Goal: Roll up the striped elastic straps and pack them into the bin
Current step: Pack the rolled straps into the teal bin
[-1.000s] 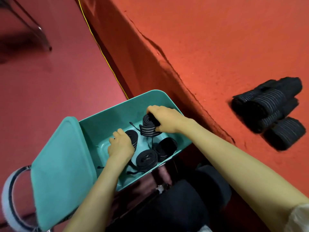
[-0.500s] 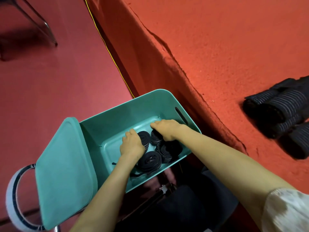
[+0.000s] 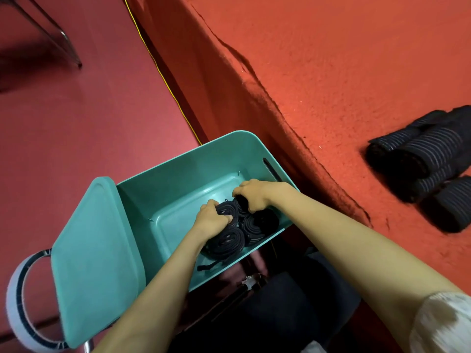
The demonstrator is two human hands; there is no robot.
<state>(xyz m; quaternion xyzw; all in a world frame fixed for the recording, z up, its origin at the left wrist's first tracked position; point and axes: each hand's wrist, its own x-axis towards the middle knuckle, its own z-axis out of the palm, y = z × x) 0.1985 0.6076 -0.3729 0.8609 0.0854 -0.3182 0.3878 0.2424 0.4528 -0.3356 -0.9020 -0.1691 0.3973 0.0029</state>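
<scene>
Fingers (image 3: 216,208) on rolled straps (image 3: 228,240), red carpet (image 3: 356,72)

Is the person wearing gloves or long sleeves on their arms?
No gloves: the left hand and right hand are both bare, with no rings, watch or bracelets showing. Both forearms are uncovered too. On the right arm, a pale, whitish short sleeve with a faint pattern shows near the picture's lower right corner. No sleeve is visible on the left arm.
</scene>
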